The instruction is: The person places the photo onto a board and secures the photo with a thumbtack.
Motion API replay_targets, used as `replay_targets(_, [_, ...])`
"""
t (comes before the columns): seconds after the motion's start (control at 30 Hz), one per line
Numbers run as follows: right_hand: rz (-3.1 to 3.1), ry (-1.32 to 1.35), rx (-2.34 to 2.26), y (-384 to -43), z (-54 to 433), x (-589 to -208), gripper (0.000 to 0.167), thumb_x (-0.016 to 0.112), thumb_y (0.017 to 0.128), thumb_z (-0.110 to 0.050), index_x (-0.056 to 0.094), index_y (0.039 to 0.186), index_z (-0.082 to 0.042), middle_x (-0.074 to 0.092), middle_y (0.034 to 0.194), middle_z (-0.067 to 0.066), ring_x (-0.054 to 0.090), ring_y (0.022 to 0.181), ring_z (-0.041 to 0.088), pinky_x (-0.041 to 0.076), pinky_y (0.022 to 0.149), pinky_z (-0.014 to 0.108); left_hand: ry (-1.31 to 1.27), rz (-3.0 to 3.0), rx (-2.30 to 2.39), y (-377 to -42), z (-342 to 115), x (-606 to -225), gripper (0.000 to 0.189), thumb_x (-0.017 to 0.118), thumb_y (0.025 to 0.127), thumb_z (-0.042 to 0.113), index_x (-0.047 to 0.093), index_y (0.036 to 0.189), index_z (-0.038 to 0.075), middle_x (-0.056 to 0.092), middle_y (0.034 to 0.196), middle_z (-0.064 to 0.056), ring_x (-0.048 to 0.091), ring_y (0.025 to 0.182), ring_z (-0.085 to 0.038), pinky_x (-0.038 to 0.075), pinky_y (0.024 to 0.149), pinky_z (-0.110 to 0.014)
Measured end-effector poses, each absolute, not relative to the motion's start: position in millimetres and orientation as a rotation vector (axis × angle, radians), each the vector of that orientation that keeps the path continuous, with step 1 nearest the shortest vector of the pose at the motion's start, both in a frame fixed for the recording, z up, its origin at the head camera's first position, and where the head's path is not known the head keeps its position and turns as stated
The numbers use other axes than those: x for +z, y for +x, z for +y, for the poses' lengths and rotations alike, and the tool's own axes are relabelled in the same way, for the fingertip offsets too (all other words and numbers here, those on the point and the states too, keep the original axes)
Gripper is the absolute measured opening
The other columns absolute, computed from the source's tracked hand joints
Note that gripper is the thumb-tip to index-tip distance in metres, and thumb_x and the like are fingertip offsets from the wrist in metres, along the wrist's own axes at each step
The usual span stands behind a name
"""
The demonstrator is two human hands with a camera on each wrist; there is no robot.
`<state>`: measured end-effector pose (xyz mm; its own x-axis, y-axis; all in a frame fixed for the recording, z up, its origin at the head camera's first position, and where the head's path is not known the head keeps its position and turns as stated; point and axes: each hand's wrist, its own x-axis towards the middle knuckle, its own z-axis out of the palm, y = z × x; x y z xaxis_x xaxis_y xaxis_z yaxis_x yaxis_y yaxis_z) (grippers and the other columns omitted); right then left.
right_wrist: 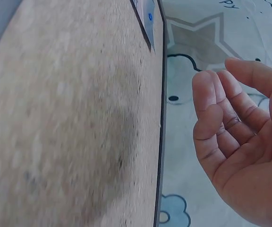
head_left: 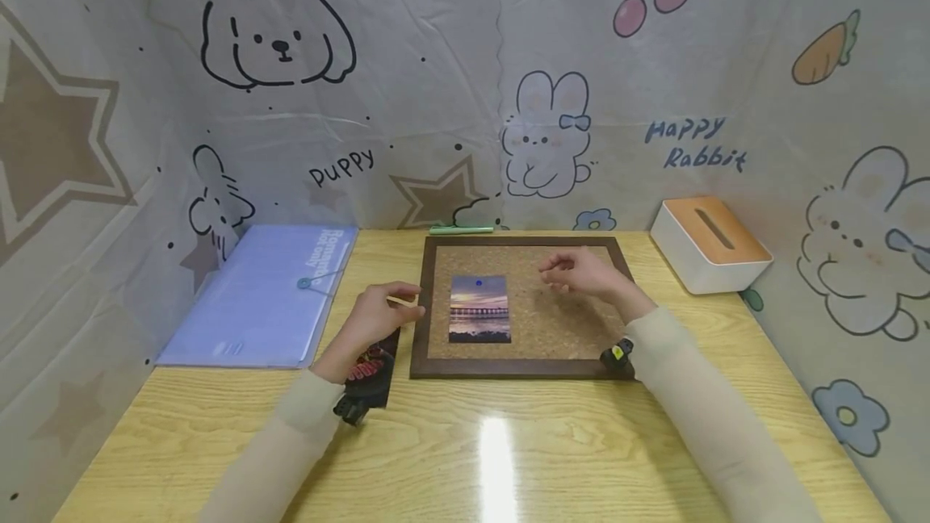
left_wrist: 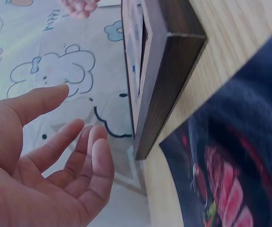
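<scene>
A cork board [head_left: 541, 333] with a dark wooden frame lies on the table. On its left half is a sunset pier photo [head_left: 479, 315], with a blue push pin [head_left: 479, 283] near its top edge. My left hand [head_left: 379, 315] hovers by the frame's left side, thumb and fingers apart and nothing between them. Beneath it lies a dark picture [left_wrist: 221, 184] with pink-red shapes, partly covered by the hand and wrist. Over the right part of the cork, my right hand [head_left: 581, 273] is raised with loosely bent fingers, holding nothing; its shadow falls on the cork.
To the left lies a lilac document folder [head_left: 247, 297] with a string closure. A green pen [head_left: 461, 230] rests behind the board. At the back right stands a white tissue box [head_left: 712, 253] with an orange-brown lid. Patterned cloth hangs around the table.
</scene>
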<state>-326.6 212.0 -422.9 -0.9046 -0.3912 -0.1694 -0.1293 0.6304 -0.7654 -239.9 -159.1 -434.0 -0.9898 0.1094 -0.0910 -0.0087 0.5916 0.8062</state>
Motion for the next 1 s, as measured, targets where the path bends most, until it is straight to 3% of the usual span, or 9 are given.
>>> replay_targets(0.27, [2.594,-0.4,-1.159,-317.1,239.8,-422.4,0.035,0.062,0.1,-0.027,0.064,0.123,-0.002,0.07,0.111,0.018,0.069,0.094,0.029,0.054,0.073,0.039,0.068,2.713,1.392,-226.0,-182.9,-430.7,0.046,0.07,0.094,0.025,0.061,0.137,0.009,0.062,0.136,-0.019,0.066,0.113,-0.035,0.059,0.083,-0.042])
replay_targets(0.57, [2.622,-0.382,-1.137,-304.6,272.1,-417.2,0.039,0.061,0.1,-0.029,0.061,0.128,0.0,0.069,0.116,0.021,0.068,0.096,0.028,0.054,0.075,0.04,0.024,2.723,1.356,-210.6,-203.5,-431.0,0.049,0.068,0.095,0.029,0.059,0.138,0.008,0.059,0.139,-0.018,0.064,0.116,-0.035,0.057,0.084,-0.041])
replay_targets(0.87, [2.612,-0.295,-1.151,-301.1,306.5,-423.8,0.043,0.062,0.099,-0.034,0.061,0.127,-0.001,0.068,0.117,0.022,0.065,0.099,0.034,0.055,0.073,0.038,-0.001,2.718,1.304,-193.5,-226.7,-433.1,0.049,0.067,0.096,0.023,0.056,0.141,0.007,0.058,0.14,-0.021,0.064,0.116,-0.036,0.058,0.083,-0.04])
replay_targets(1.0, [2.611,-0.263,-1.141,-298.0,320.2,-425.3,0.043,0.061,0.1,-0.034,0.06,0.128,-0.001,0.069,0.115,0.022,0.066,0.098,0.03,0.055,0.073,0.039,-0.03,2.69,1.323,-186.1,-233.3,-435.6,0.05,0.068,0.095,0.022,0.055,0.141,0.006,0.057,0.14,-0.022,0.062,0.118,-0.037,0.059,0.082,-0.039])
